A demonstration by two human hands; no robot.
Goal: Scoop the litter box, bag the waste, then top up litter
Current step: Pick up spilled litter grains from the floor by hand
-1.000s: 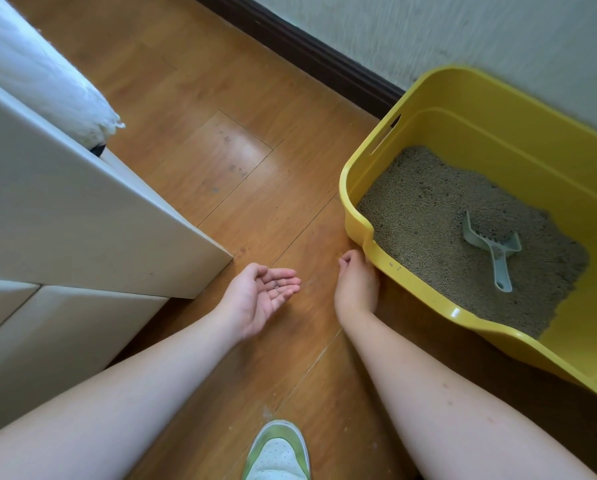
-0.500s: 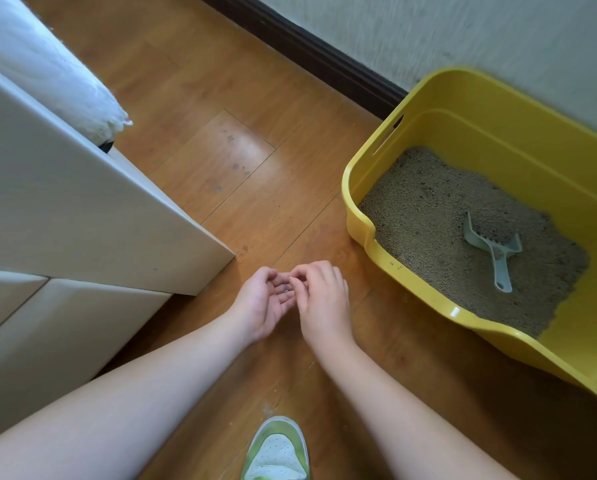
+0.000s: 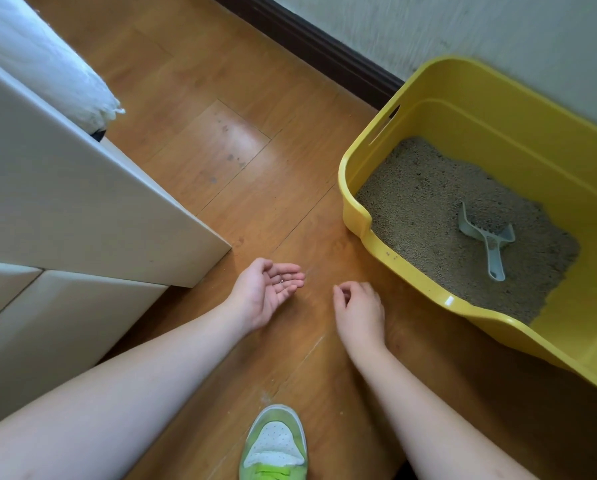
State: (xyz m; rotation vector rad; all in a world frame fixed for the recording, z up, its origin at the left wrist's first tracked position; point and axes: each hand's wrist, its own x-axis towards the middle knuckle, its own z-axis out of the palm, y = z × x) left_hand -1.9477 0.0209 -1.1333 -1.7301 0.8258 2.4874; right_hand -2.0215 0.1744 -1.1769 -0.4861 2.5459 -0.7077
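Note:
A yellow litter box [image 3: 356,188] stands on the wood floor at the right, against the wall, with grey-brown litter [image 3: 425,199] spread over most of its bottom. A pale grey scoop [image 3: 487,239] lies on the litter, handle toward me. My left hand [image 3: 262,292] is cupped palm up just left of centre, with a few small litter grains on its fingers. My right hand [image 3: 357,311] hovers low over the floor a short way left of the box's front corner, thumb and fingers pinched together; whether a grain is in the pinch I cannot tell.
A white cabinet [image 3: 82,209] fills the left side, its corner close to my left hand. A white cloth bundle [image 3: 51,71] sits behind it. My green and white shoe [image 3: 274,445] is at the bottom centre. Dark skirting [image 3: 307,43] runs along the wall.
My right hand went from the box's corner to my left palm, then moved back right and down to the floor. The left hand stayed cupped in place.

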